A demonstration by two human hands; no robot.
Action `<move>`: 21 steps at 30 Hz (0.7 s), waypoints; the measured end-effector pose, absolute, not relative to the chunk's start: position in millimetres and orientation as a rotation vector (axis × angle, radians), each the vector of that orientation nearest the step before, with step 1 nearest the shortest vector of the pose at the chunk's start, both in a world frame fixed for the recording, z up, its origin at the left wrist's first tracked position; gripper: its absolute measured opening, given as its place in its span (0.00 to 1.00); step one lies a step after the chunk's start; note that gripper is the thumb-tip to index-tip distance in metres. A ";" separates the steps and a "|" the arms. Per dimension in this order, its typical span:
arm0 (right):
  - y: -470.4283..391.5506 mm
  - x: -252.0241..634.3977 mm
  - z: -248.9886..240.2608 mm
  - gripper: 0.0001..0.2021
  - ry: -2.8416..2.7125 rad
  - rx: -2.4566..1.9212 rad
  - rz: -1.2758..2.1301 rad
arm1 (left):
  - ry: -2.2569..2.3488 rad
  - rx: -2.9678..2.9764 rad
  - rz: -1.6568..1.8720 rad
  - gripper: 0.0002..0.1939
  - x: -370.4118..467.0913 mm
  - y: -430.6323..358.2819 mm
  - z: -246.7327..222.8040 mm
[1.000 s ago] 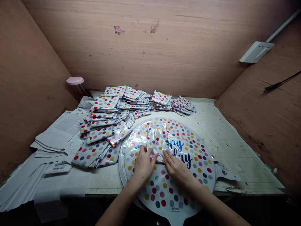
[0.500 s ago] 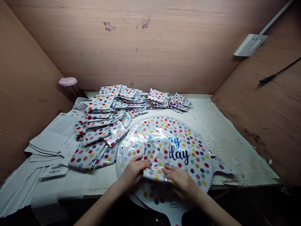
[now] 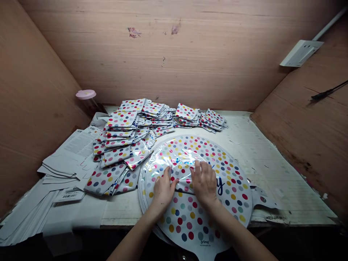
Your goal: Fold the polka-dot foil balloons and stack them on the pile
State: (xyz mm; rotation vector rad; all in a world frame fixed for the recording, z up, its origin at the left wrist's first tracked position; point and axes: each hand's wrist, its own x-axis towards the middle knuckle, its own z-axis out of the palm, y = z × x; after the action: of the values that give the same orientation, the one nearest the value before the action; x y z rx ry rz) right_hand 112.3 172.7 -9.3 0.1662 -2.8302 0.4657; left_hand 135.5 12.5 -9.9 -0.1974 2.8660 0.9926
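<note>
A folded foil balloon, white with coloured dots, lies on a stack of flat round foil balloons with blue lettering. My left hand grips its left edge, thumb on top and forefinger stretched along the side; the other fingers are mostly hidden. Across its right part my right hand lies flat, fingers extended and pressing down. The lettering beneath is partly covered by the hands and the folded piece. The top balloon's neck points toward me, over the table's front edge.
Piles of folded dotted balloons stand at the left and back. Printed cards and white paper sheets lie far left. A pink-lidded cup stands in the back left corner. Wooden panels enclose the table. A white socket is at right.
The small upright packet between my hands now lies lower and flatter on the stack. My right hand has moved up and spread flat over it. The view has shifted slightly.
</note>
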 end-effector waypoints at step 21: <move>185.2 117.7 -11.5 0.29 -2.798 0.697 0.794 | 2.909 -0.204 1.106 0.10 129.0 12.4 -4.9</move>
State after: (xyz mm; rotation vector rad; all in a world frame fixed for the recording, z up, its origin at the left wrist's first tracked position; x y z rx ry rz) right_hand 117.7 185.2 -11.5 0.6974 -2.7976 0.7942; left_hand 129.0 12.4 -4.9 -0.2039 2.9093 1.1056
